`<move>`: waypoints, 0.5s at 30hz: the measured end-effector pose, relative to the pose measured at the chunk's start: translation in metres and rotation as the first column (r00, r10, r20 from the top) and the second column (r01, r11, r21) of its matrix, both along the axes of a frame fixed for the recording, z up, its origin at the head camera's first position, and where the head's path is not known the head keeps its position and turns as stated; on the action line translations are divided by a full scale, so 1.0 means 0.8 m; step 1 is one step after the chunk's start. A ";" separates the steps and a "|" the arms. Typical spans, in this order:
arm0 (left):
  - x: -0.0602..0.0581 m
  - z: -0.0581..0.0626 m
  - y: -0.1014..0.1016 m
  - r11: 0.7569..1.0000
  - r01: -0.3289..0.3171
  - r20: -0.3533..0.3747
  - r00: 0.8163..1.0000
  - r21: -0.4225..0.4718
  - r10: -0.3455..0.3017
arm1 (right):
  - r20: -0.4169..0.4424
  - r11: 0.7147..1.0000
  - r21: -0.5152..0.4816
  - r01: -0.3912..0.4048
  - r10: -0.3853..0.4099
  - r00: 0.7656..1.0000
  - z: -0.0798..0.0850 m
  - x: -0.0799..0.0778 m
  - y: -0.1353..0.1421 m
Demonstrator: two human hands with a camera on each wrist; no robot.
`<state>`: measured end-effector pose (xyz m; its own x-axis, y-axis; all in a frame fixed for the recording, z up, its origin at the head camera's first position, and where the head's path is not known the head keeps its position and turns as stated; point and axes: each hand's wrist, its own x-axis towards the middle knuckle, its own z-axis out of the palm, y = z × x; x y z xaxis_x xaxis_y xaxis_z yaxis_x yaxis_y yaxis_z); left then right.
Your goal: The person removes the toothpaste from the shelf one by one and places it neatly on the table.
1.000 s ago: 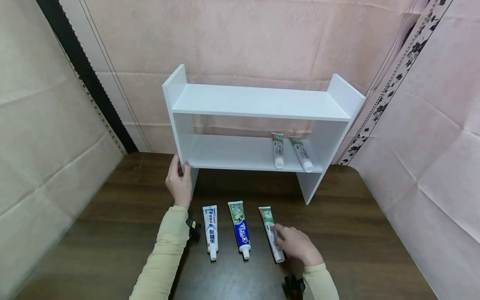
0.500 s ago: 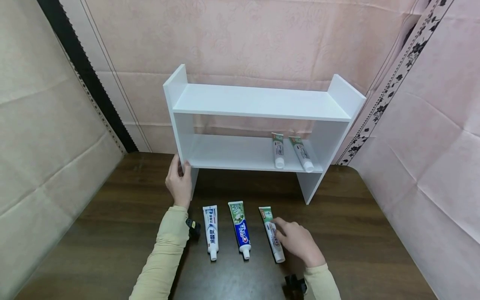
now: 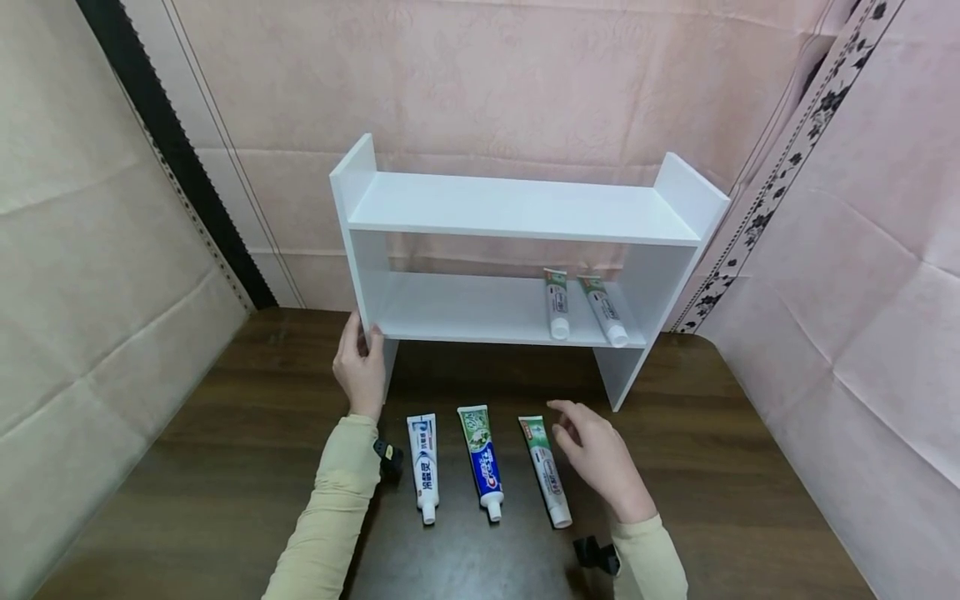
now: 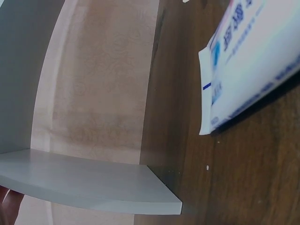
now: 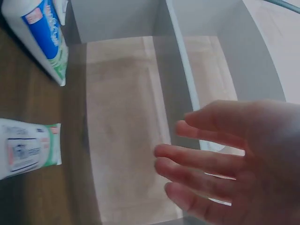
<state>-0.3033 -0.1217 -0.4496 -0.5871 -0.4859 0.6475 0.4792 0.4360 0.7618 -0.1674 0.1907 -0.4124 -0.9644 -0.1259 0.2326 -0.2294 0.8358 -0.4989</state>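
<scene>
In the head view my left hand (image 3: 359, 367) grips the front edge of the left side panel of a white two-tier shelf (image 3: 487, 312). In the left wrist view, a bit of the fingers (image 4: 10, 206) shows beside the panel. My right hand (image 3: 600, 454) hovers, holding nothing, its fingers loosely bent, to the right of a green-and-white toothpaste tube (image 3: 546, 475). Left of that tube lie a blue-and-green toothpaste tube (image 3: 482, 462) and a white-and-blue toothpaste tube (image 3: 423, 467). Two more green-topped toothpaste tubes, one (image 3: 557, 307) left of the other (image 3: 603, 312), lie on the lower tier.
The shelf stands at the back of a dark wooden table (image 3: 225, 467). Behind it hangs a pale pink cloth (image 3: 517, 83), with more cloth walls at the left (image 3: 97, 250) and right (image 3: 847, 333). Black wrist cameras sit on both wrists.
My right hand has drawn off the green-and-white toothpaste tube, moving up and slightly right. The tube stays on the table. My left hand keeps its grip on the shelf.
</scene>
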 end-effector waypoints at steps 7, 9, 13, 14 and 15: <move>0.000 0.000 0.000 1.000 -0.017 -0.005 1.000 -0.006 0.017 | -0.127 0.997 -0.061 0.048 -0.055 0.990 0.025 -0.011 -0.003; 0.001 0.001 0.000 1.000 -0.014 -0.007 1.000 -0.005 0.014 | -0.152 0.996 -0.066 0.064 -0.074 0.986 0.034 -0.016 -0.004; 0.002 0.002 0.000 1.000 -0.009 -0.009 1.000 -0.003 0.009 | -0.210 0.994 -0.058 0.091 -0.101 0.972 0.051 -0.026 -0.004; 0.002 0.002 0.000 1.000 -0.008 -0.008 1.000 -0.003 0.008 | -0.224 0.994 -0.052 0.096 -0.105 0.969 0.053 -0.029 -0.004; 0.002 0.002 0.000 1.000 -0.008 -0.006 1.000 -0.003 0.008 | -0.234 0.994 -0.045 0.099 -0.107 0.966 0.055 -0.032 -0.005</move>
<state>-0.3014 -0.1214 -0.4477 -0.5795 -0.4885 0.6523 0.4799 0.4423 0.7577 -0.1933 0.1871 -0.3681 -0.8892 -0.0174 0.4572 -0.2573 0.8453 -0.4682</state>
